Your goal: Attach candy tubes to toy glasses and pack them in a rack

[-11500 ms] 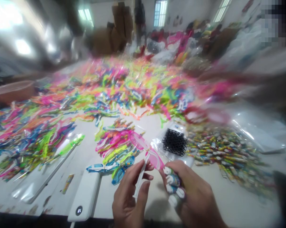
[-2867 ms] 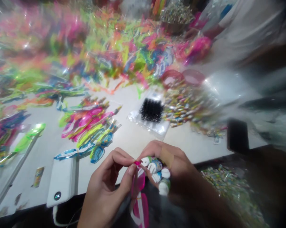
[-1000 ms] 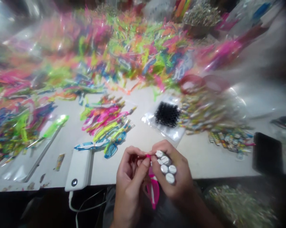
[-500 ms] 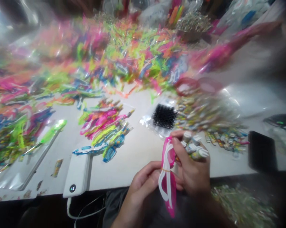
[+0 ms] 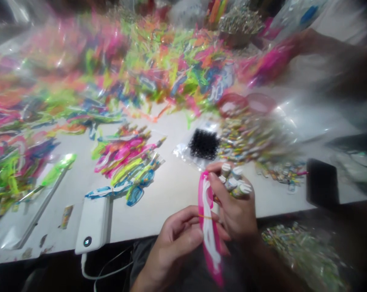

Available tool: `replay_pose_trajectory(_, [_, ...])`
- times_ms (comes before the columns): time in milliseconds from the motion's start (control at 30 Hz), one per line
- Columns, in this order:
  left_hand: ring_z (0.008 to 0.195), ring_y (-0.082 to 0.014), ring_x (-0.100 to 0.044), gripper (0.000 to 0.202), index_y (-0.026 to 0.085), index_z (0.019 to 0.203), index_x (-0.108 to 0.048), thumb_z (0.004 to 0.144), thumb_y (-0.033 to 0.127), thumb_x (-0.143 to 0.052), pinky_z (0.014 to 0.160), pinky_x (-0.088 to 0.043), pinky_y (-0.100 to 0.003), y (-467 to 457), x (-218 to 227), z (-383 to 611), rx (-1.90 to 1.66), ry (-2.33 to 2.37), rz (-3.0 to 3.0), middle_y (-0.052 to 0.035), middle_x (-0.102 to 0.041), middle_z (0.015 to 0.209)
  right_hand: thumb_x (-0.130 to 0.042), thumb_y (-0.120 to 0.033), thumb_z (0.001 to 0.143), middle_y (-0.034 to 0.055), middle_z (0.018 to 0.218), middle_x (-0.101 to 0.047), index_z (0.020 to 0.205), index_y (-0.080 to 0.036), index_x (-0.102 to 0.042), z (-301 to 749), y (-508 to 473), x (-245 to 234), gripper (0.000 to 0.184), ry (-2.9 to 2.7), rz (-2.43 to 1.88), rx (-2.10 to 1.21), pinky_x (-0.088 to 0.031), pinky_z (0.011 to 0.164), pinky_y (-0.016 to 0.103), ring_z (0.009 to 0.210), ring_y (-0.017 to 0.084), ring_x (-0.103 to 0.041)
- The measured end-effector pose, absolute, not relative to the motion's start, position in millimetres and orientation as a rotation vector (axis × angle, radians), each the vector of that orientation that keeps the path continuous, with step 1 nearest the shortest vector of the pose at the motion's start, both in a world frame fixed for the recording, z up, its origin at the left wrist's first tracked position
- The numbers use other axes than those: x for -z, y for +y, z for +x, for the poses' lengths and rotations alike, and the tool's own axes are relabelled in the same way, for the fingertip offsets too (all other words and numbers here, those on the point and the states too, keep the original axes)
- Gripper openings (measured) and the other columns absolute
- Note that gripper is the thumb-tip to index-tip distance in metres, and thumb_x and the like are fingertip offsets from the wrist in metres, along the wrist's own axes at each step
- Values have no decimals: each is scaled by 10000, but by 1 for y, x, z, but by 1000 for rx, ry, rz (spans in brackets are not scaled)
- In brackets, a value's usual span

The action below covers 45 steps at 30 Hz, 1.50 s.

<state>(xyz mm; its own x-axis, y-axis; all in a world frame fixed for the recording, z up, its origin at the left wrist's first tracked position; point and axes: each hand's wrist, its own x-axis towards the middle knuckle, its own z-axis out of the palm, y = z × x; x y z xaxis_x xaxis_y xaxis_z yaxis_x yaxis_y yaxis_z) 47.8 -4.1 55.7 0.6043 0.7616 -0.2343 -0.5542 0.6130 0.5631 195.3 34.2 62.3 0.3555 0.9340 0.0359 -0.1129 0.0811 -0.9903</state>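
My right hand [image 5: 236, 207] is closed round several small white-capped tubes [image 5: 235, 184] and also pinches the top of a folded pair of pink and white toy glasses [image 5: 208, 227]. The glasses stand upright at the table's near edge, with a thin rubber band round their middle. My left hand [image 5: 177, 239] is closed on the glasses at that band, just left of my right hand.
A white power bank [image 5: 91, 225] with a cable lies near the table edge at left. Small pile of bundled glasses [image 5: 125, 162], black mesh piece [image 5: 204, 144] on a clear bag, heap of small tubes [image 5: 253, 140], dark phone [image 5: 322, 187]. Another person's arm [image 5: 323, 44] reaches in at top right.
The pink glasses have been turned upright and lifted from my lap to the table edge. My left hand has slid down to the band at their middle.
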Motion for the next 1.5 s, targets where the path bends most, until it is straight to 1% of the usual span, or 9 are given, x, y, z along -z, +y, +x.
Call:
replay_pose_trajectory(133, [747,-186,-776,265,138,1155,-739,950,305,-762,644,-556,-210,-4,-53,48,-791,479,487,-111,-784,935,-765,-287,937,-29,815,-712,948,-224,-725,194,35,-67,75,-885,-1228,-943,-531,600,124,663,76,-649])
replay_pose_trajectory(300, [794,-191,-781,247,139,1161,-737,974,300,-739,658,-561,-205,-3,-52,46,-783,506,516,-117,-781,956,-804,-291,905,-1,871,-725,951,-204,-734,197,37,-63,121,-841,-1253,-969,-513,589,142,687,87,-646])
replay_pose_trajectory(467, [851,-187,-784,265,181,1195,-745,954,288,-769,771,-614,-237,-2,-58,45,-888,659,534,-99,-793,1049,-799,-308,931,0,891,-705,1005,-216,-732,209,36,-66,135,-803,-1250,-877,-432,518,153,587,53,-530])
replay_pose_trajectory(567, [923,-196,-781,269,205,1188,-764,939,301,-789,831,-632,-257,1,-63,43,-1024,891,564,-89,-793,1130,-775,-299,938,-16,803,-696,955,-220,-726,212,26,-82,95,-970,-1383,-893,-473,527,142,589,72,-589])
replay_pose_trajectory(667, [1040,-191,-766,258,228,1178,-781,940,329,-791,912,-616,-229,5,-65,40,-1154,1081,693,-75,-786,1209,-744,-255,952,-33,812,-727,957,-245,-726,209,13,-91,22,-1354,-1396,-1054,-542,615,118,667,89,-687])
replay_pose_trajectory(833, [1048,-167,-774,247,295,1219,-762,974,327,-746,885,-624,-186,8,-64,35,-1182,1193,926,-44,-791,1214,-733,-203,947,-11,1099,-767,1181,-285,-710,196,4,-79,249,-1592,-1279,-945,-583,862,138,957,123,-759])
replay_pose_trajectory(1067, [1070,-198,-767,232,278,1214,-769,993,312,-709,892,-641,-223,5,-62,34,-1140,1199,1088,-56,-770,1223,-733,-296,937,27,975,-762,1071,-207,-722,191,14,-88,161,-1357,-1417,-1377,-577,736,186,895,171,-746])
replay_pose_trajectory(1233, [1139,-218,-748,303,241,1305,-732,1019,323,-676,967,-626,-260,6,-60,30,-1051,1195,1128,-84,-755,1275,-759,-451,932,41,895,-749,1033,-170,-727,198,22,-94,300,-1154,-1435,-1599,-549,707,229,785,171,-712])
replay_pose_trajectory(1500, [1069,-212,-767,326,238,1296,-721,977,304,-742,919,-634,-250,8,-63,29,-998,1096,1004,-85,-768,1233,-932,-267,758,-13,810,-715,948,-165,-725,205,27,-103,298,-866,-1326,-1840,-531,680,174,742,123,-673])
